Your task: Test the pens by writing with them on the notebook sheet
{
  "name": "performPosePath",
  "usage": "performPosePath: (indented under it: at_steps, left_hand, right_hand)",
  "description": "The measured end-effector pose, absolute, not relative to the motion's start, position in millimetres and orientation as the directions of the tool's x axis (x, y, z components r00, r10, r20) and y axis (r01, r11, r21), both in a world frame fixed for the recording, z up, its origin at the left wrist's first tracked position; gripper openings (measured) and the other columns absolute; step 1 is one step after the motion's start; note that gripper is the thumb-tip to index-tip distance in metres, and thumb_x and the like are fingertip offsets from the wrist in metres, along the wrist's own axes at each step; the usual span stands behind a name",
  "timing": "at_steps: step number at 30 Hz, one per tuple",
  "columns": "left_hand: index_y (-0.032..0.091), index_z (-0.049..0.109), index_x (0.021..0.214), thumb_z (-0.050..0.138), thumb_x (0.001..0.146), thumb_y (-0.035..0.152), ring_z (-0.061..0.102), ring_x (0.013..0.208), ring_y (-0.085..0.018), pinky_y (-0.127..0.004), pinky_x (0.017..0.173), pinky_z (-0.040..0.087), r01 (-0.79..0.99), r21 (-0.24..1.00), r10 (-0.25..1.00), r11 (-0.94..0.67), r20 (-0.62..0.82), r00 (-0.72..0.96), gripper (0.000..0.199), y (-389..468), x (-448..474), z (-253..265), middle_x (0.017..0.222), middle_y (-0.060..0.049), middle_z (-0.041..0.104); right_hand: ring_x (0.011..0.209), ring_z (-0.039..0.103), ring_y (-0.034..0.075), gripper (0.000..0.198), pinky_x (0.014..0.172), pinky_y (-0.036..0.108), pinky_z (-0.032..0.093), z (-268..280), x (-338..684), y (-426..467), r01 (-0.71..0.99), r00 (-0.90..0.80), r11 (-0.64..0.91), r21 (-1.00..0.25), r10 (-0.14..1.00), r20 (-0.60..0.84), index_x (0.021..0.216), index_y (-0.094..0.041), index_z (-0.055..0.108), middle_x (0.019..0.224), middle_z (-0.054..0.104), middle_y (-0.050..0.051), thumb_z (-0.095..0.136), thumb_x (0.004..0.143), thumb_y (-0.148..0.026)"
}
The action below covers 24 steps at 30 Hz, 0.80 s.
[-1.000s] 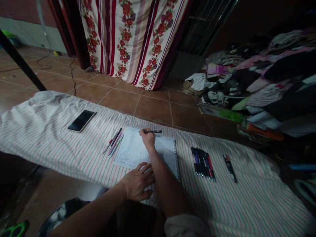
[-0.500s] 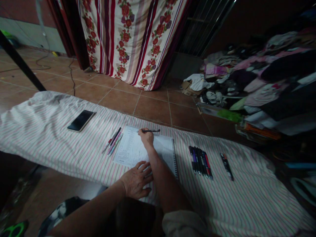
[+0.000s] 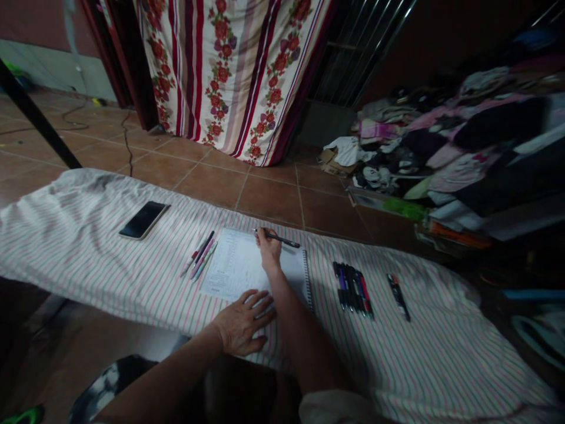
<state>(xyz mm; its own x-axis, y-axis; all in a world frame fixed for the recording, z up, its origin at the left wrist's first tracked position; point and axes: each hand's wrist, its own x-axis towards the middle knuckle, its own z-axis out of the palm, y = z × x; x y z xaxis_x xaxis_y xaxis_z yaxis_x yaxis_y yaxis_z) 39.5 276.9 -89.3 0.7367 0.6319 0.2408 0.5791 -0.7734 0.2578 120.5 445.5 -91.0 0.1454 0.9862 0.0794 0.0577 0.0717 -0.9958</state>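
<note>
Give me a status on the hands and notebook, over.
Right hand: holding black pen at notebook's far edge. Left hand: spread at near edge. Right forearm overlaps notebook.

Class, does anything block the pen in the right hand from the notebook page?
Nothing visible: the right hand holds the pen near the far edge of the notebook page, while the left hand lies by its near edge.

Dim light; dark corners; edges soft, stretched.
</note>
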Motion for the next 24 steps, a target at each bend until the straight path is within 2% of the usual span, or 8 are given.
performPosePath:
  at_steps: [6,12,16,19,21,24]
  left_hand:
    - [0.015,0.038,0.128,0.044,0.082,0.040,0.027,0.128,-0.031,-0.049,0.101,0.025,0.560,0.185,0.590,-0.808,0.260,0.765,0.053,275,39,-93,0.136,-0.016,0.038]
    - [0.014,0.038,0.130,0.042,0.083,0.034,0.028,0.127,-0.032,-0.050,0.099,0.028,0.551,0.091,0.554,-0.830,0.258,0.792,0.051,273,39,-91,0.136,-0.016,0.038]
    - [0.014,0.038,0.130,0.042,0.084,0.034,0.029,0.127,-0.031,-0.049,0.099,0.029,0.539,0.032,0.526,-0.842,0.273,0.805,0.050,273,38,-93,0.136,-0.016,0.039]
    - [0.015,0.037,0.131,0.040,0.085,0.034,0.030,0.127,-0.031,-0.048,0.099,0.030,0.536,0.004,0.515,-0.844,0.281,0.810,0.050,273,38,-95,0.136,-0.015,0.039]
    - [0.016,0.036,0.132,0.039,0.085,0.035,0.031,0.126,-0.030,-0.047,0.098,0.031,0.531,-0.006,0.508,-0.847,0.283,0.813,0.050,274,38,-95,0.136,-0.014,0.040]
    - [0.017,0.037,0.132,0.040,0.085,0.035,0.032,0.126,-0.030,-0.046,0.098,0.031,0.528,-0.019,0.501,-0.849,0.287,0.816,0.050,274,38,-95,0.135,-0.014,0.041]
  right_hand:
    - [0.050,0.054,0.010,0.036,0.047,0.019,0.042,-74,151,413,0.177,0.149,0.013,-0.984,0.988,0.040,0.070,-0.018,0.054,0.057,0.061,0.000,0.045,0.075,-0.052]
    - [0.050,0.056,0.011,0.050,0.046,0.020,0.039,-58,224,380,0.447,0.132,-0.109,-0.888,0.990,-0.056,0.063,-0.016,0.057,0.056,0.062,0.003,0.033,0.081,-0.056]
    - [0.056,0.058,0.013,0.045,0.049,0.021,0.037,-40,283,359,0.646,0.138,-0.170,-0.745,0.985,-0.105,0.061,-0.015,0.059,0.060,0.063,0.004,0.039,0.081,-0.050]
    - [0.063,0.060,0.017,0.038,0.055,0.024,0.039,-26,327,346,0.776,0.169,-0.222,-0.590,0.975,-0.144,0.061,-0.014,0.061,0.062,0.064,0.006,0.048,0.077,-0.046]
    - [0.077,0.061,0.022,0.029,0.062,0.026,0.040,-20,355,338,0.842,0.219,-0.264,-0.471,0.964,-0.150,0.068,-0.013,0.063,0.075,0.066,0.010,0.057,0.072,-0.042]
    - [0.093,0.059,0.026,0.031,0.072,0.030,0.040,-18,390,329,0.892,0.292,-0.329,-0.309,0.943,-0.161,0.084,-0.012,0.063,0.094,0.065,0.015,0.059,0.071,-0.040]
